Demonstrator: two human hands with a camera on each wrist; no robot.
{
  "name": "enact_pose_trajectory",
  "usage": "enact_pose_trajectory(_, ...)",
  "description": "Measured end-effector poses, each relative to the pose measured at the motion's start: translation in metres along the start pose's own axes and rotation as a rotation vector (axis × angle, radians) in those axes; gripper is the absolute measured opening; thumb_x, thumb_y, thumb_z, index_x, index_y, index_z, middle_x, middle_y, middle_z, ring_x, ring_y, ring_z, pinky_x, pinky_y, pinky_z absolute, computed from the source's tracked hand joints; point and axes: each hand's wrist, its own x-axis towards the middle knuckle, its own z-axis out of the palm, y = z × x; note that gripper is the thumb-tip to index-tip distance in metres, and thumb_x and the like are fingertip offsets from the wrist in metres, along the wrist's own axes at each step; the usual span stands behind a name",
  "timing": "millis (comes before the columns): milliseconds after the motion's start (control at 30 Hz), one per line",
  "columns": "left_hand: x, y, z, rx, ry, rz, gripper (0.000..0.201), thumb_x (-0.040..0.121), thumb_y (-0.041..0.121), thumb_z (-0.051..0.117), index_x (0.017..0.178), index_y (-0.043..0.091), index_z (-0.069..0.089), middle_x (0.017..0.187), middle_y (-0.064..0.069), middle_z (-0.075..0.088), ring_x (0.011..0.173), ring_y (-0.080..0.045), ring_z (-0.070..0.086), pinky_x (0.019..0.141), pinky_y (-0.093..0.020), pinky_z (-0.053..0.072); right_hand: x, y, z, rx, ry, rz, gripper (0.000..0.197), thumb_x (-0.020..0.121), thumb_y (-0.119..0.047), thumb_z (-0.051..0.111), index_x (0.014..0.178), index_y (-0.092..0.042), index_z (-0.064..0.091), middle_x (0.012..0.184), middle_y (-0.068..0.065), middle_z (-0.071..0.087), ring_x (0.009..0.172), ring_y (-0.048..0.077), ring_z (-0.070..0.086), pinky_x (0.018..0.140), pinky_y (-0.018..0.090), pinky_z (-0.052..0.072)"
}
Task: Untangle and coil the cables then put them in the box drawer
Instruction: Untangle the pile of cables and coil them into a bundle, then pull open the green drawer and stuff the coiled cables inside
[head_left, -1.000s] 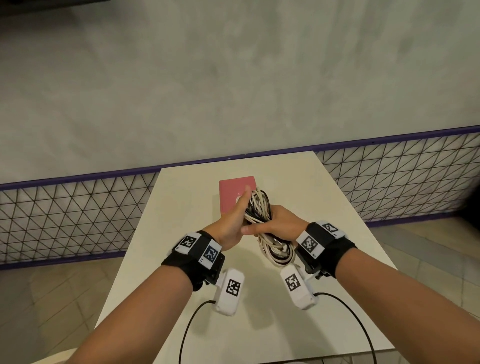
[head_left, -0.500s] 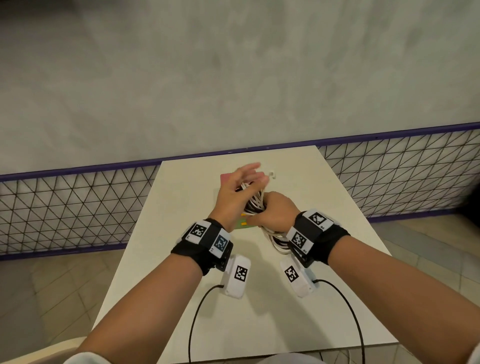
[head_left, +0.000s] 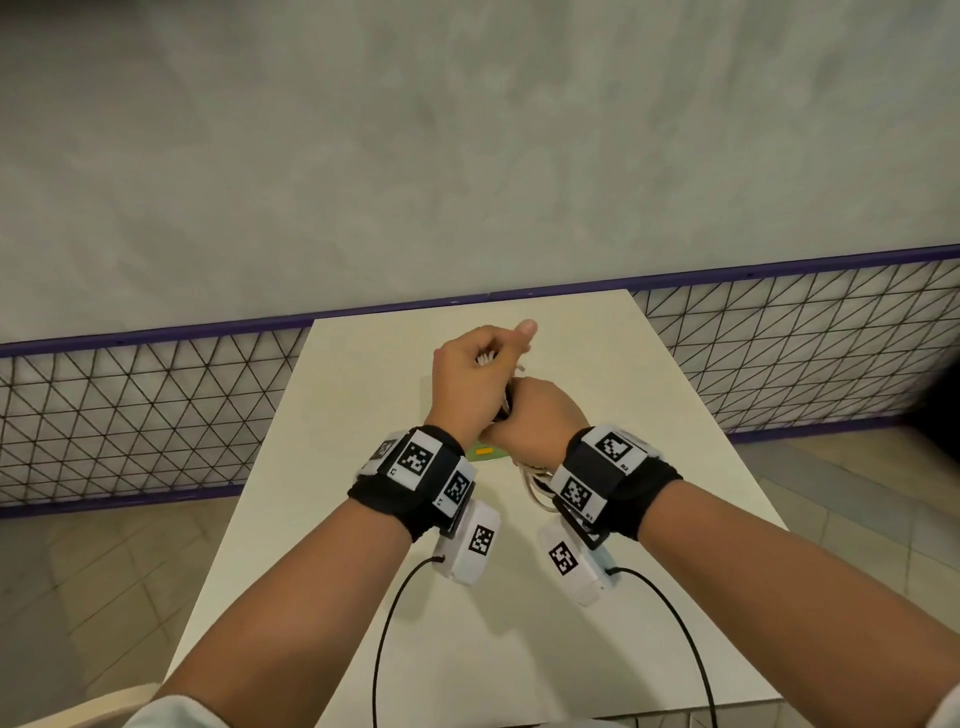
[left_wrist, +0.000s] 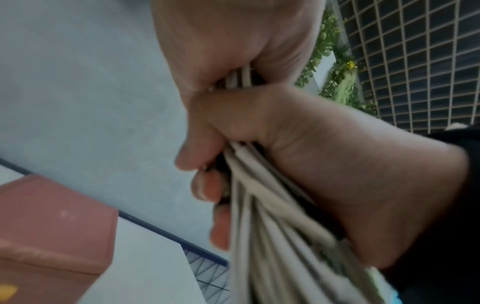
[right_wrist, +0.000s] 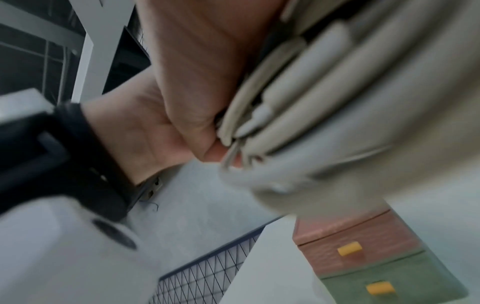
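Observation:
A bundle of white cables with some dark strands hangs above the table. My left hand is curled round its top, where a few white strands show by the thumb. My right hand grips the middle just below, touching the left hand. In the left wrist view the cable bundle runs down out of the right hand, with the left hand above. The box drawer, red over green with yellow handles, stands on the table under my hands; only its green front shows in the head view.
The white table runs forward to a purple-railed mesh fence and a grey wall. Black cords trail from the wrist cameras over the table's near part. Tiled floor lies on both sides.
Both hands moved up and forward with the bundle, now covering the box. The left hand went from resting straight-fingered beside the bundle to closing round its top.

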Motion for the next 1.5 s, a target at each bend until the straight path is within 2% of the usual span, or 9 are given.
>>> enact_pose_trajectory(100,0.005,-0.012,0.003,-0.040,0.110,-0.088,0.052,0.088,0.041,0.063,0.043,0.020,0.051,0.048,-0.010,0.057,0.054,-0.028,0.058,0.067,-0.035,0.052,0.000,0.000,0.009,-0.024,-0.013,-0.014,0.014,0.077,-0.028,0.063,0.081,-0.024,0.050,0.064,-0.005,0.055,0.064,0.018,0.056,0.054,0.027,0.043)
enact_pose_trajectory(200,0.007,-0.028,0.004,-0.027,0.195,-0.113,0.056,0.091,0.035,0.060,0.045,0.010,0.041,0.047,-0.015,0.042,0.049,-0.026,0.043,0.058,-0.038,0.046,0.004,0.004,0.020,0.001,-0.047,0.024,0.034,0.075,-0.032,0.062,0.105,-0.022,0.052,0.073,-0.001,0.063,0.069,0.021,0.062,0.061,0.031,0.051)
enact_pose_trajectory(333,0.010,-0.034,0.003,-0.062,0.099,-0.253,0.051,0.093,0.038,0.055,0.054,0.006,0.054,0.056,-0.012,0.053,0.063,-0.023,0.057,0.072,-0.045,0.052,0.007,0.010,0.027,0.109,-0.081,0.050,0.028,0.077,-0.029,0.065,0.102,-0.025,0.053,0.068,-0.008,0.057,0.067,0.016,0.058,0.055,0.024,0.042)
enact_pose_trajectory(433,0.011,-0.029,0.002,-0.271,-0.031,-0.393,0.047,0.097,0.053,0.037,0.095,0.016,0.066,0.086,-0.001,0.064,0.080,-0.016,0.061,0.081,-0.035,0.050,0.013,0.021,0.027,0.186,-0.133,0.118,0.015,0.075,-0.021,0.067,0.067,-0.024,0.054,0.062,-0.005,0.056,0.062,0.018,0.057,0.055,0.024,0.040)
enact_pose_trajectory(533,0.017,-0.049,-0.002,-0.363,0.056,-0.529,0.078,0.086,0.076,0.024,0.139,0.022,0.039,0.131,0.001,0.052,0.122,-0.019,0.052,0.103,-0.046,0.042,0.018,0.035,0.024,0.190,-0.126,0.189,0.021,0.075,-0.023,0.067,0.061,-0.026,0.051,0.062,-0.002,0.058,0.065,0.022,0.059,0.055,0.023,0.040)
enact_pose_trajectory(633,0.014,-0.090,-0.006,-0.310,0.237,-0.670,0.053,0.091,0.061,0.034,0.115,0.018,0.055,0.112,-0.008,0.067,0.098,-0.030,0.067,0.085,-0.048,0.055,0.030,0.056,0.021,0.207,-0.044,0.282,0.020,0.076,-0.030,0.068,0.063,-0.025,0.053,0.062,-0.003,0.059,0.064,0.018,0.059,0.053,0.023,0.040)
enact_pose_trajectory(800,-0.015,-0.144,0.004,-0.203,0.092,-0.983,0.011,0.092,0.016,0.051,0.091,0.006,0.056,0.079,-0.009,0.060,0.065,-0.024,0.058,0.061,-0.029,0.048,0.078,0.088,0.013,0.044,0.037,0.392,0.018,0.075,-0.027,0.063,0.091,-0.018,0.063,0.083,0.005,0.066,0.075,0.024,0.060,0.060,0.025,0.043)
enact_pose_trajectory(1133,0.000,-0.202,0.035,-0.330,0.232,-1.116,0.009,0.098,0.013,0.046,0.096,0.004,0.050,0.079,-0.015,0.057,0.064,-0.027,0.056,0.039,-0.023,0.048,0.126,0.102,0.040,-0.089,-0.060,0.416,0.011,0.075,-0.022,0.055,0.084,-0.016,0.054,0.071,0.001,0.052,0.070,0.024,0.053,0.060,0.025,0.041)
enact_pose_trajectory(1500,-0.012,-0.205,0.045,-0.240,0.249,-0.994,0.032,0.093,0.003,0.047,0.062,0.006,0.045,0.058,-0.009,0.051,0.052,-0.021,0.048,0.039,-0.019,0.042,0.130,0.110,0.053,0.163,0.003,0.589,0.025,0.073,-0.026,0.066,0.091,-0.010,0.062,0.075,0.004,0.061,0.068,0.021,0.060,0.060,0.027,0.048)
